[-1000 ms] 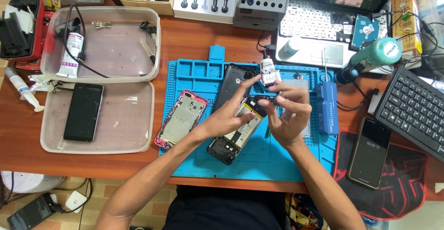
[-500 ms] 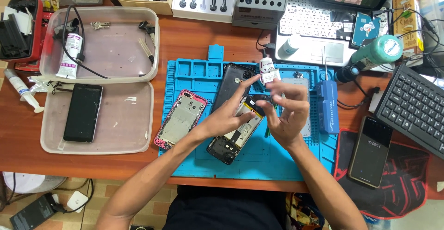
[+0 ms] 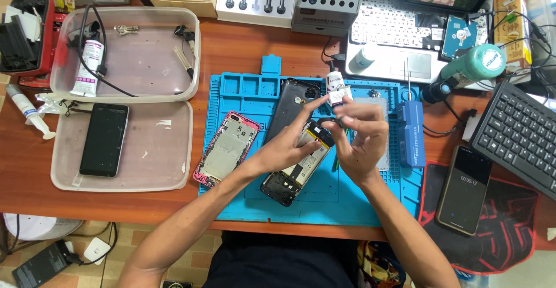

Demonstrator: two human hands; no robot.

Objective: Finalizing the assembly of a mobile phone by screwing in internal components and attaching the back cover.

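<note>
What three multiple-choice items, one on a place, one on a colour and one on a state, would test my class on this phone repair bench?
1. Where does the black phone with the dark screen lie?
A. in the clear plastic tray's lower half
B. on the blue silicone work mat
C. on the black keyboard

2. What colour is the rim of the empty phone frame on the mat?
A. green
B. pink
C. white

3. What state is the black phone under the hands in?
A. sealed in a box
B. opened, insides showing
C. screen lit

Answers: 1 A, it sits in the tray left of the mat. 2 B, a pink edge runs round the frame. 3 B, its inner parts show under the left hand and right hand.
</note>
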